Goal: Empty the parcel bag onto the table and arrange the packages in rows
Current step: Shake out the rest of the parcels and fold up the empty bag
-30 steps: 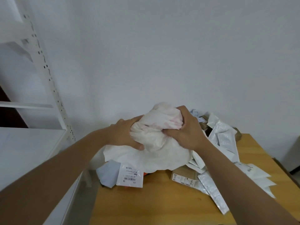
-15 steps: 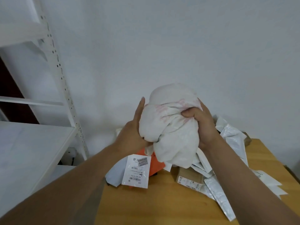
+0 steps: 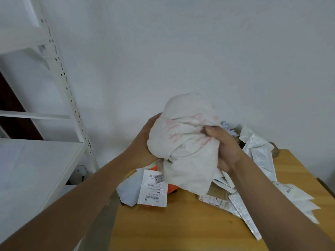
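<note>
Both hands hold the crumpled white parcel bag (image 3: pixel 184 140) in the air above the wooden worktop (image 3: pixel 181 223). The left hand (image 3: pixel 143 144) cups its 9 o'clock side, fingers hidden behind; the right hand (image 3: pixel 224 147) has its fingers curled, gripping the 3 o'clock side. Packages (image 3: pixel 261 160) lie heaped beneath, a labelled white one (image 3: pixel 153 190) at 7 o'clock.

Bag (image 3: pixel 188 142): white, faint pink print. Table (image 3: pixel 181 227): honey-tan wood. Packages (image 3: pixel 261 156): mostly white and silvery; one orange (image 3: pixel 172 187), one brown (image 3: pixel 216 192). Label (image 3: pixel 153 191): white, black barcodes. Shelving (image 3: pixel 59 73): white. Wall (image 3: pixel 199 51): white.
</note>
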Available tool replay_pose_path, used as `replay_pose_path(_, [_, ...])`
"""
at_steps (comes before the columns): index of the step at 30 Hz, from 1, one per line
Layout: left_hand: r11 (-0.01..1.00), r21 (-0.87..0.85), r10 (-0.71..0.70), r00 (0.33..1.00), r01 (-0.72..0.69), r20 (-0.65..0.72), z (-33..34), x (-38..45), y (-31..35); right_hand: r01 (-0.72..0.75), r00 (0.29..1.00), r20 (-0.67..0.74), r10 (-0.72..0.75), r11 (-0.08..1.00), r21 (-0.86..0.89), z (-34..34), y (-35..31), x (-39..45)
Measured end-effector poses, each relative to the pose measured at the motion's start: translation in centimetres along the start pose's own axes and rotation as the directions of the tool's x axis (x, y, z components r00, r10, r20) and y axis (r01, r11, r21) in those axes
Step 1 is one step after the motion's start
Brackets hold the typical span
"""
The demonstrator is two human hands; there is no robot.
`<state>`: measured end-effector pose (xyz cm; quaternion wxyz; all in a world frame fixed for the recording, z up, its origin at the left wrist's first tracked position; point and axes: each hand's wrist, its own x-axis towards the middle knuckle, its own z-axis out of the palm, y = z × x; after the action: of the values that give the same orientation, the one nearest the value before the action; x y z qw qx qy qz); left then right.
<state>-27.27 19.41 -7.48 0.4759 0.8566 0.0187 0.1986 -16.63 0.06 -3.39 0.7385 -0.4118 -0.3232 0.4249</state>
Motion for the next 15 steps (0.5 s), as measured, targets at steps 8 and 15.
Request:
replay_pose_path(8, [0.983,0.146,0.130,0.981,-0.108,-0.145,-0.3,0.4,-0.3,0.075,0.996,-0.022,-0.083,0.969,-0.233,0.1,0.2,0.2])
replay_pose_path(15, [0.846,0.511,0.301,0.927,-0.151,-0.225,-0.4,0.7,-1.8,0.150,0.987,0.032,-0.158,0.831,-0.536,0.5,-0.6,-0.7])
